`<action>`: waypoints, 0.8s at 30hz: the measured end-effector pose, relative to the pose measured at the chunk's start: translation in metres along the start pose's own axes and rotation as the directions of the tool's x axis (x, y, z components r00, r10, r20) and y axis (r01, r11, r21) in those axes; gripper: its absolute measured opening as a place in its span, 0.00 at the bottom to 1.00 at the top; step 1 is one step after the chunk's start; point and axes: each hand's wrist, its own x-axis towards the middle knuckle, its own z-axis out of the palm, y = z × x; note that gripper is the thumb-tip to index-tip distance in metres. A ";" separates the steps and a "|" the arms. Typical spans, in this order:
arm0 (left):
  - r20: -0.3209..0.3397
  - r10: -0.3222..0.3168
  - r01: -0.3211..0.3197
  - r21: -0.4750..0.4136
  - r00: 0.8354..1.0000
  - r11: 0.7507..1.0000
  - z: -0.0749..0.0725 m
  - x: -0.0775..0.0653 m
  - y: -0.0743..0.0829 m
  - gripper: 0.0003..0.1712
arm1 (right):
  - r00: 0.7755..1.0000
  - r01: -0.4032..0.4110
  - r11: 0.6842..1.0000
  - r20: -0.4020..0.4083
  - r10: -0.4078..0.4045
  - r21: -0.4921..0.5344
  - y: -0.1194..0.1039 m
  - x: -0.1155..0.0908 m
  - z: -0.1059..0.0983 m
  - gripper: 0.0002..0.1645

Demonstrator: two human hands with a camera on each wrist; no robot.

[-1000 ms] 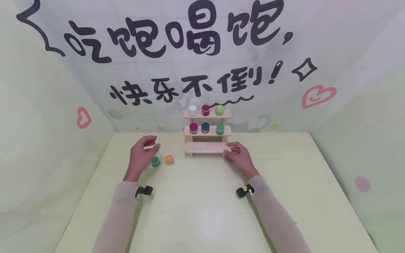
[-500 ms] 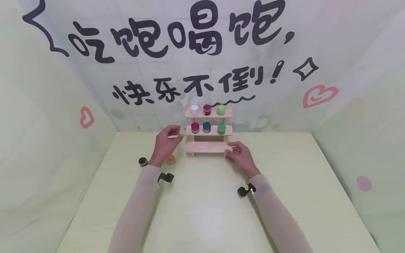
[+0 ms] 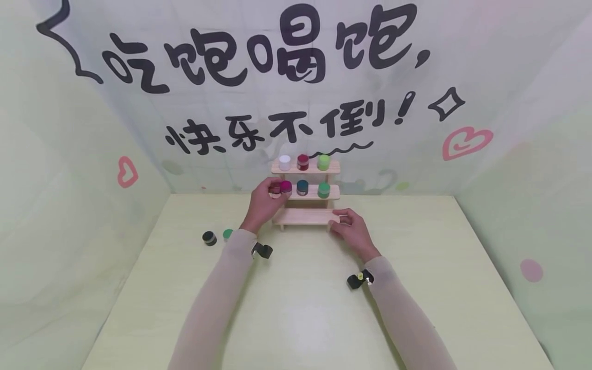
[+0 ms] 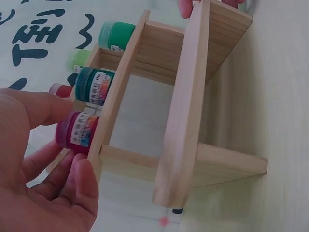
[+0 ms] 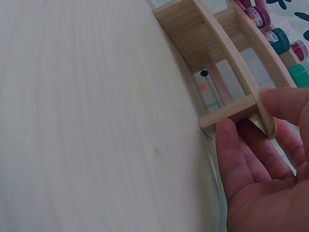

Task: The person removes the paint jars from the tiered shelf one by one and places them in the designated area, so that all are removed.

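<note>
A small three-tier wooden display rack (image 3: 302, 217) stands against the back wall, its lowest shelf bare. My left hand (image 3: 264, 206) is at the left end of the middle shelf, thumb and fingers around a magenta paint jar (image 4: 79, 131) that sits there. Beside that jar are a teal paint jar (image 3: 302, 187) and a green paint jar (image 3: 324, 190). White (image 3: 284, 163), dark red (image 3: 302, 162) and light green (image 3: 324, 162) paint jars line the top shelf. With thumb and fingers, my right hand (image 3: 355, 234) grips the right end of the lowest shelf.
Left of the rack, a black-lidded jar (image 3: 209, 238) and another green jar (image 3: 228, 235) stand on the pale table (image 3: 296, 298); my left sleeve partly covers the green one. A printed cloth wall (image 3: 208, 103) rises behind the rack.
My left hand has moved right from beside the loose jars to the magenta jar, around which its fingers have closed. The orange jar is now hidden behind my left arm. My right hand stays put.
</note>
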 end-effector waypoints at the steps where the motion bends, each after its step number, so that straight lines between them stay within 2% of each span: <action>1: -0.005 0.002 -0.002 0.005 1.000 1.000 0.002 0.001 0.000 0.30 | 1.000 0.000 1.000 -0.001 0.000 0.000 0.000 -0.001 0.000 0.28; 6: -0.021 0.006 -0.006 0.035 1.000 0.999 0.006 0.003 0.000 0.28 | 1.000 0.007 1.000 -0.002 -0.007 0.016 0.001 -0.001 0.000 0.26; 10: -0.014 0.002 -0.001 0.034 1.000 0.999 0.004 0.001 0.000 0.27 | 1.000 0.007 1.000 0.002 -0.007 0.020 0.002 0.000 0.000 0.26; 17: 0.007 -0.010 0.011 -0.041 1.000 0.999 -0.011 -0.012 0.002 0.26 | 1.000 0.002 1.000 -0.003 -0.002 -0.002 0.003 0.000 0.000 0.27; 24: 0.011 0.012 -0.012 -0.008 1.000 1.000 -0.030 -0.032 -0.004 0.24 | 1.000 0.001 1.000 0.009 -0.001 0.011 0.007 0.004 -0.002 0.29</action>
